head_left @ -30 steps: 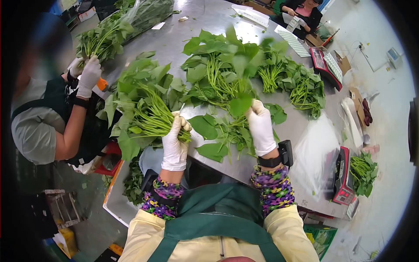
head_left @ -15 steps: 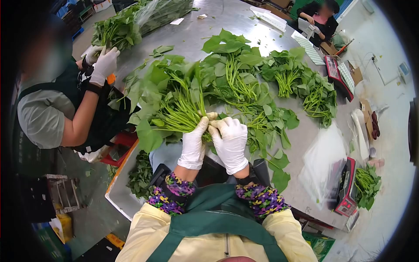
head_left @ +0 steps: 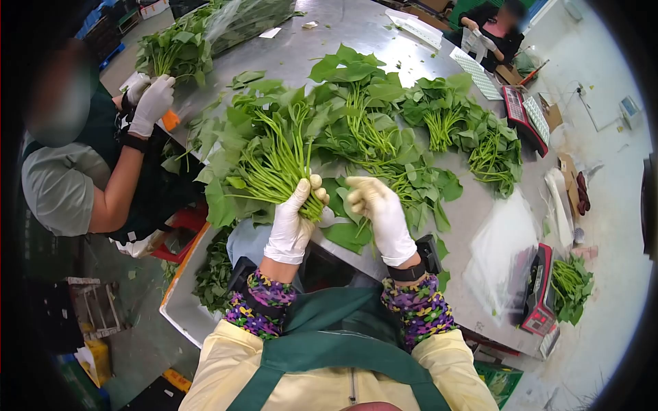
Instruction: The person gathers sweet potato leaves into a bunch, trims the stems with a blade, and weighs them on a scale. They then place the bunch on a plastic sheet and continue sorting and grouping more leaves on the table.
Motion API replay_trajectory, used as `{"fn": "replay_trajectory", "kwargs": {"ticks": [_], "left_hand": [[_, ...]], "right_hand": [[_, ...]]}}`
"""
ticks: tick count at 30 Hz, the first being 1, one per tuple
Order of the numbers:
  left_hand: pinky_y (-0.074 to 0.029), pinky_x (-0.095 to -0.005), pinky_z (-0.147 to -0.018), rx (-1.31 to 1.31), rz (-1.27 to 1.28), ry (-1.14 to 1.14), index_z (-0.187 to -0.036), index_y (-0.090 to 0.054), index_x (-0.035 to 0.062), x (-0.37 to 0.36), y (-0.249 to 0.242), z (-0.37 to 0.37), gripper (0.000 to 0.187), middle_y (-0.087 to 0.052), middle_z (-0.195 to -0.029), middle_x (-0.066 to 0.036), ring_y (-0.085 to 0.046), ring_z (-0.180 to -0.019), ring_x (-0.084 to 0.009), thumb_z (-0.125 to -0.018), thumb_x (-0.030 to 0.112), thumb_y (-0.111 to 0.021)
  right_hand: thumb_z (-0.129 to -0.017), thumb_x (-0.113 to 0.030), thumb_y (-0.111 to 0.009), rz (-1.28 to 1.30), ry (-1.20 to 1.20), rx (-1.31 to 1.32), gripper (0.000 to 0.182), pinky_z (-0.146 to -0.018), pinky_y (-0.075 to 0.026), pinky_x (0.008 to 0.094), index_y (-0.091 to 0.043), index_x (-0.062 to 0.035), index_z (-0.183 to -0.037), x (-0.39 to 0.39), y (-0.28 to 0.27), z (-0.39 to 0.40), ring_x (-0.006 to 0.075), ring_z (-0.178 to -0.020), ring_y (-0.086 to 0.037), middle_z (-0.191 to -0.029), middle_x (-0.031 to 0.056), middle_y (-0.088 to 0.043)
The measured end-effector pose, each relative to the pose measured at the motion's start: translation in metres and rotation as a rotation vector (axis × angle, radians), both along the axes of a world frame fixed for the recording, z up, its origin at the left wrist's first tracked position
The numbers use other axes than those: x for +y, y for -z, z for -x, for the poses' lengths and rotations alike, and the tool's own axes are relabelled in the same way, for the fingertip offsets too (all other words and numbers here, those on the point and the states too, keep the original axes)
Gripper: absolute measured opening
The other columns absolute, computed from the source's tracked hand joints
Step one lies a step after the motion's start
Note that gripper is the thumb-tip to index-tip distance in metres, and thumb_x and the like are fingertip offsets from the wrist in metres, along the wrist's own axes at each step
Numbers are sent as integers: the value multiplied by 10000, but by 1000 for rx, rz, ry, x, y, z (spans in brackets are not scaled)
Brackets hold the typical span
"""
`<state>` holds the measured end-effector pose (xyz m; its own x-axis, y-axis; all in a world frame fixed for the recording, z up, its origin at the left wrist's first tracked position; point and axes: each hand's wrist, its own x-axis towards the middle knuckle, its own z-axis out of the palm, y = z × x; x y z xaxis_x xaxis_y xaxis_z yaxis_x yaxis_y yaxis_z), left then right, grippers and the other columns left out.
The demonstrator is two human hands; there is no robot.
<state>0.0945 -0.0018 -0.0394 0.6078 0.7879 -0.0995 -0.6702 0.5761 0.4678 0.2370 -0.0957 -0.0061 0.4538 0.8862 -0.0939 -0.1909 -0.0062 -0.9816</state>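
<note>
My left hand (head_left: 296,222), in a white glove, is closed around the lower stems of a thick bunch of leafy greens (head_left: 277,161). The leaves fan up and away from me. To its right, my gloved right hand (head_left: 380,216) is apart from the bunch, its fingers loosely bent and nothing visible in them. Below and between the hands, a loose broad leaf (head_left: 347,235) lies at the table edge. Beyond my right hand lies a pile of greens (head_left: 370,130) with the stems toward me.
Smaller bunches (head_left: 442,123) lie on the metal table (head_left: 308,51) near a red scale (head_left: 524,116). Clear plastic bags (head_left: 504,250) and another red scale (head_left: 538,291) are at right. A co-worker (head_left: 75,178) at left handles greens; another person (head_left: 493,34) sits at the far right.
My right hand has come away from the stems and moved right. My left hand keeps hold of the bunch, which stands a little more upright.
</note>
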Motion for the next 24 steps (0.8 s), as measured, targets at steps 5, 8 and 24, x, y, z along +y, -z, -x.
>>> {"fn": "replay_trajectory", "kwargs": {"ticks": [5, 8, 24], "left_hand": [[-506, -311, -727, 34, -231, 206, -1063, -560, 39, -7, 6, -7, 228, -618, -904, -38, -591, -764, -147, -876, 144, -635], [-505, -324, -708, 47, -216, 287, -1035, -565, 34, -12, -4, -4, 224, -607, -868, -56, -591, -743, -180, -852, 123, -659], [-466, -271, -600, 141, -104, -325, -1037, -535, 1, 8, -1, -4, 184, -560, -773, -50, -536, -652, -150, -902, 107, -600]], "right_hand": [[-860, -167, -565, -61, 81, -695, 221, -744, -465, 366, -639, -26, -1013, 30, -11, 14, 292, -833, -586, -937, 152, -599], [-845, -170, -575, -155, 79, -1061, 187, -748, -465, 381, -636, -28, -950, 37, -27, 9, 323, -841, -575, -923, 157, -592], [-753, -185, -655, 362, 238, -1575, 166, -636, -506, 401, -601, -131, -901, 42, 31, -63, 278, -758, -607, -876, 87, -559]]}}
